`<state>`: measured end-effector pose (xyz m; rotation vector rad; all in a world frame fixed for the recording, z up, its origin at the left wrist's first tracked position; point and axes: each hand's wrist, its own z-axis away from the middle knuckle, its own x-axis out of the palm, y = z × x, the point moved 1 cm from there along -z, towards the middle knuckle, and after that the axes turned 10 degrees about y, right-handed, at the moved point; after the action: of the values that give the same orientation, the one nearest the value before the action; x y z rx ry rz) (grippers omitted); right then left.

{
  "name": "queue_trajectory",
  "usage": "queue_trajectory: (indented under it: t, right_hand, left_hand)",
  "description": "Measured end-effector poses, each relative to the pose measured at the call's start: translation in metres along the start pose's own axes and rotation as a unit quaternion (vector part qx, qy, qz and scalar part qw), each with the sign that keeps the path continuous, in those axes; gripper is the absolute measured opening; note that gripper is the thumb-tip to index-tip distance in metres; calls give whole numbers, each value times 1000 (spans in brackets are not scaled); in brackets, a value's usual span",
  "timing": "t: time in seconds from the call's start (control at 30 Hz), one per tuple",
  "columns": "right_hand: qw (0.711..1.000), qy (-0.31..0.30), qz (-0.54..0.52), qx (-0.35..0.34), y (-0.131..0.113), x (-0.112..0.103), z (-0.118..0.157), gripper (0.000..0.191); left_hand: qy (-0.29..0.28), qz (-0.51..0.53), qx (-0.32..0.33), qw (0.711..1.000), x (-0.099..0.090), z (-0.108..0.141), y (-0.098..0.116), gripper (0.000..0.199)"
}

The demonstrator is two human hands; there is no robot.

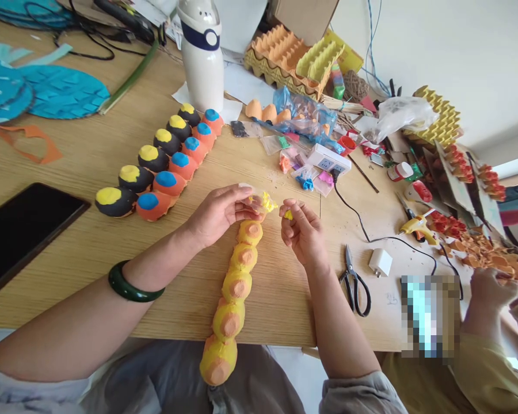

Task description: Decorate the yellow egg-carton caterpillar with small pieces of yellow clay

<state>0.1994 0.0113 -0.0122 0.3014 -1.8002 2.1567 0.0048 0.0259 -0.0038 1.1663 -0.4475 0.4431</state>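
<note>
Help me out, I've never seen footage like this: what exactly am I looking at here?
There's no machine here: these are a person's own two bare hands, filmed by one camera worn on their head and looking down. The left hand pinches a yellow scrap in clear plastic. The right hand pinches a smaller yellow scrap. On the wooden table, a chain of painted egg-carton cups lies below the hands, with black-handled scissors to the right.
</note>
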Motion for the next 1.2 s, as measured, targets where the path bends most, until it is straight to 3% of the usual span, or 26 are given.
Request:
queue_trajectory:
  t: [0.2,0.33,0.43,0.53,0.7,0.8,0.83,0.9,0.97,1.03,1.13,1.2]
  right_hand:
    - [994,57,34,-90,-1,2,2,24]
    - [977,109,84,-163,-1,2,7,29]
    - [948,130,157,-246,-2,1,14,18]
    - [883,136,266,-362,-5,1,22,14]
    - [760,100,372,-523,-4,7,30,43]
    - [681,64,442,-581,-3,11,28,39]
    - [667,59,458,-584,-3,11,27,36]
    - [678,74,454,-574,-5,10,26,29]
    - [707,125,416,-559,-8,7,26,24]
    - [712,170,390,-559,-10,6,29,24]
    - [696,123,429,-562,-9,10,31,25]
    - [709,77,447,-540,-8,12,31,22]
  left_hand:
    - [-44,-51,52,996,-2,2,-5,20]
    - [-15,-150,93,984,-3,5,-8,19]
    - [3,-219,122,968,-2,9,-6,22]
    - [3,-227,129,965,1,13,-3,23]
    - [-25,-206,100,973,7,20,-4,32]
    - [-43,-169,67,983,10,23,-8,36]
    - [-47,-149,54,986,11,24,-9,37]
    - [-51,-116,36,991,13,24,-10,37]
    - [-47,-108,37,992,15,24,-10,39]
    - [-44,-119,45,991,16,24,-10,42]
    - [-50,-156,52,985,14,24,-10,43]
    - [-61,-184,55,980,13,25,-10,42]
